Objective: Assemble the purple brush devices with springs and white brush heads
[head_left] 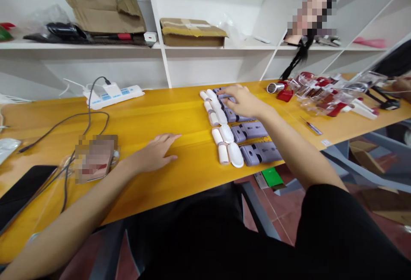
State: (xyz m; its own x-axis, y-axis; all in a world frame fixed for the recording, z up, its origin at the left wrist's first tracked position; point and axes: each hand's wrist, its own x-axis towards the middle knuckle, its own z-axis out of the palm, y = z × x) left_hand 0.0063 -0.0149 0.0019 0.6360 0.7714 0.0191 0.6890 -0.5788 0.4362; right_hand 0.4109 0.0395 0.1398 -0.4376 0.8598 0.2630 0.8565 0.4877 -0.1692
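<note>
My left hand [157, 153] is held flat over the yellow table, fingers stretched out and thumb apart, holding nothing. Farther off, my right hand [239, 100] reaches over the far end of a row of purple-grey plastic devices [261, 152]. Its fingers are bent and spread, close to a white oval part [212, 95]; whether they touch it I cannot tell. Along the left ends of the devices lie several white oval pieces [236, 156], each paired with a short white cylinder [223, 154]. My right hand and forearm partly cover the farther devices.
At left are a power strip [114, 96], a grey cable [67, 177], a black phone [27, 186] and a blurred-out phone-like object [98, 158]. On the right lie clear-and-red plastic parts [324, 91] and a small screwdriver [311, 126]. Shelves behind hold a cardboard box [192, 34].
</note>
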